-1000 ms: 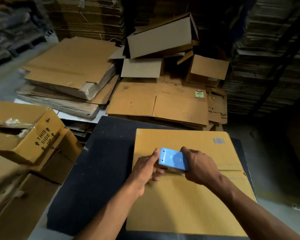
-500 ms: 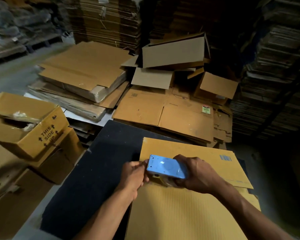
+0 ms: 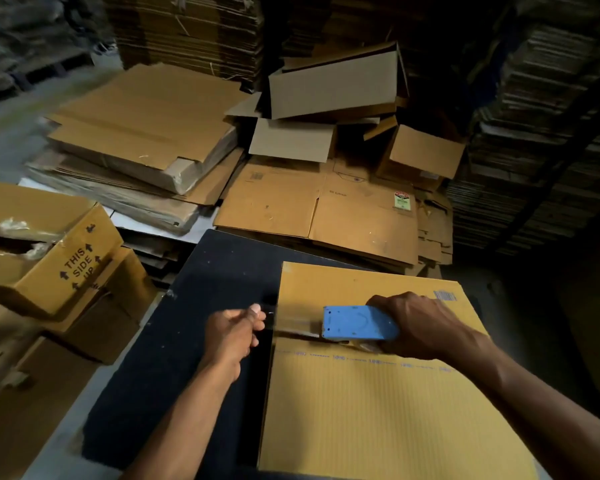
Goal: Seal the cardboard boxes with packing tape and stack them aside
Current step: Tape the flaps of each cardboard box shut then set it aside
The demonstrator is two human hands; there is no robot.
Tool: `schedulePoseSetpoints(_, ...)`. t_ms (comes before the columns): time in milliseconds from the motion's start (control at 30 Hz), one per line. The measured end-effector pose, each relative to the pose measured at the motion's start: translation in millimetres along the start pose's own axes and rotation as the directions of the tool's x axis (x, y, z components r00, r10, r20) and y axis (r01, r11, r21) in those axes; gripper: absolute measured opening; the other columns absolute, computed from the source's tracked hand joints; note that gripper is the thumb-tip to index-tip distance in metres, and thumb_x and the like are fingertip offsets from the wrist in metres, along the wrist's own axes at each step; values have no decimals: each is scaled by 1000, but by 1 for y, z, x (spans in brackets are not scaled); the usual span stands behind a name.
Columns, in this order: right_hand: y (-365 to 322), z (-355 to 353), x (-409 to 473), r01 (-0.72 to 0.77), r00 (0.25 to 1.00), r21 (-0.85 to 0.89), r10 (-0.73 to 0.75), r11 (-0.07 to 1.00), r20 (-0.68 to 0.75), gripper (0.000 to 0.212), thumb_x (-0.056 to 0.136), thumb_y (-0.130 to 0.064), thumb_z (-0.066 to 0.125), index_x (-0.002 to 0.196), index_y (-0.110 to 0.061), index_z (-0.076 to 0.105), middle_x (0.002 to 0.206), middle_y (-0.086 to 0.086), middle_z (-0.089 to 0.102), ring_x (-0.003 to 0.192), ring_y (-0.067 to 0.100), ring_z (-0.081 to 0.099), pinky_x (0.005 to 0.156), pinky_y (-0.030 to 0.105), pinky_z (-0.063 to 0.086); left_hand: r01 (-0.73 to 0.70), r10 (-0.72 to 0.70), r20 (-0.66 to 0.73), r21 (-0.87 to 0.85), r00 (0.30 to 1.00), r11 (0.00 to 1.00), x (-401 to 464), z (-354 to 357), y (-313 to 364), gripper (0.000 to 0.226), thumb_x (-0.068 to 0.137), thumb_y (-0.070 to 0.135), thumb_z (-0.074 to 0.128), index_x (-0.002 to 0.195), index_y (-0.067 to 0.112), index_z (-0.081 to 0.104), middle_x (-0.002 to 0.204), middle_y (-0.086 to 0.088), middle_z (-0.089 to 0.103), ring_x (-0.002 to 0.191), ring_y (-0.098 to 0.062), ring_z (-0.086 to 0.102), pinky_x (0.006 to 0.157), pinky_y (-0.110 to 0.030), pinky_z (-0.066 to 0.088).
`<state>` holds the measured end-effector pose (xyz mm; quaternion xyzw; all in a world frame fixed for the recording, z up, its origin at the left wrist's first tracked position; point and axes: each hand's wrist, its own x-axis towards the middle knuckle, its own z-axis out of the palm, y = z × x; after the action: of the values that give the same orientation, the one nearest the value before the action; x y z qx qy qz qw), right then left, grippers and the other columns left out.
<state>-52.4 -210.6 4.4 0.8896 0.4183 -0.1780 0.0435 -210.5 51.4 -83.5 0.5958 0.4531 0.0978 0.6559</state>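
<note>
A closed cardboard box (image 3: pixel 378 410) lies on a dark table (image 3: pixel 187 306), its two top flaps meeting at a seam across the middle. My right hand (image 3: pixel 420 323) grips a blue tape dispenser (image 3: pixel 359 323) over that seam. A strip of clear tape (image 3: pixel 293 323) runs from the dispenser leftward to the box's left edge. My left hand (image 3: pixel 234 330) pinches the tape's free end just past that edge, thumb on top.
Taped boxes marked "THIS SIDE UP" (image 3: pixel 49 258) are piled at the left of the table. Flattened cartons (image 3: pixel 319 209) and loose folded boxes (image 3: pixel 336 84) lie behind it. Tall stacks of flat cardboard (image 3: pixel 534 133) stand on the right and at the back.
My hands have drawn apart: the dispenser moved right along the seam while my left hand stayed at the box's left edge, so a length of tape is now stretched between them.
</note>
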Motion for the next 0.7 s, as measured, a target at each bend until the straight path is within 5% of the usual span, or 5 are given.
schedulePoseSetpoints(333, -18, 32, 35, 35, 997, -49, -31, 998, 72, 57, 88, -59, 69, 136, -36, 49, 119, -11, 67, 104, 13, 66, 79, 33, 60, -1, 4, -64, 46, 998, 999, 17, -7, -42, 20, 101, 25, 67, 89, 12, 75, 83, -4, 75, 79, -15, 69, 61, -25, 48)
schedulePoseSetpoints(467, -31, 30, 41, 41, 996, -105, -32, 994, 79, 64, 89, -61, 67, 143, -35, 47, 124, -9, 68, 109, 17, 67, 83, 38, 59, 57, -54, -72, 41, 996, 998, 28, -7, -60, 22, 99, 24, 69, 81, 14, 77, 78, -4, 75, 74, -18, 67, 67, -29, 48)
schedulePoseSetpoints(700, -46, 31, 50, 2, 992, -243, 28, 970, 121, 80, 90, -62, 66, 156, -34, 30, 129, -5, 63, 114, 19, 64, 88, 36, 56, 72, -67, -31, 213, 997, 975, 38, 13, -96, 27, 99, 39, 68, 75, 30, 74, 72, 5, 71, 72, -14, 67, 56, -24, 43)
